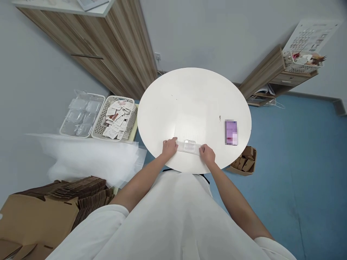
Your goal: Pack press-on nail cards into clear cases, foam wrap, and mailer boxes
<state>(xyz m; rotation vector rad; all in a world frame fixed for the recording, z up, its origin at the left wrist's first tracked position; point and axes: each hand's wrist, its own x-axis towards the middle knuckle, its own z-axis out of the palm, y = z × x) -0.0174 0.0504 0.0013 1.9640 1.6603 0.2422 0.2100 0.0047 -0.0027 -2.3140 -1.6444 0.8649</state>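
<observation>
At the near edge of a round white table [189,94], my left hand [170,147] grips the left end of a translucent white sheet [195,150], thin like foam or plastic wrap. My right hand [207,154] is closed on its right end. Between the hands, a small clear plastic box [190,142] lies at the middle of the sheet, partly covered by it. The sheet forms a narrow strip from hand to hand. Its far part blends into the white tabletop, so its full extent is hard to see.
Left of the table are a basket [94,134] of clear boxes, a basket [132,117] of printed cards, a stack of translucent sheets [89,157] and folded cardboard [35,220]. A blurred purple item [231,132] lies on the right. A carton [251,168] of small boxes stands below.
</observation>
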